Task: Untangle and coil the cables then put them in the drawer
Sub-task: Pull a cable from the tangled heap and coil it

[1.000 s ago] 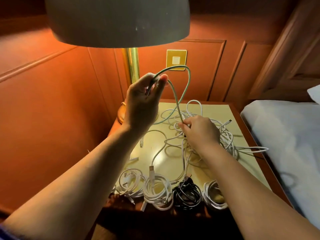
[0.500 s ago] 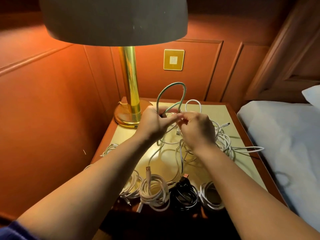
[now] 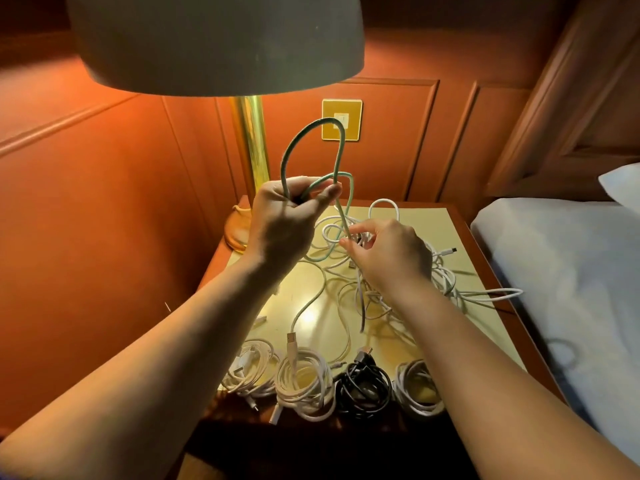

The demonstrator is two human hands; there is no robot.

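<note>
Now left hand [image 3: 284,220] fingers grip green cable [image 3: 294,147] loops; right hand [image 3: 388,251] pinches strand below.

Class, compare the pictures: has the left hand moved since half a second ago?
Yes. The left hand, gripping loops of the green cable, has risen up the brass lamp stem, away from the right hand low over the tangle.

glossy brass lamp stem [image 3: 254,140]
</note>
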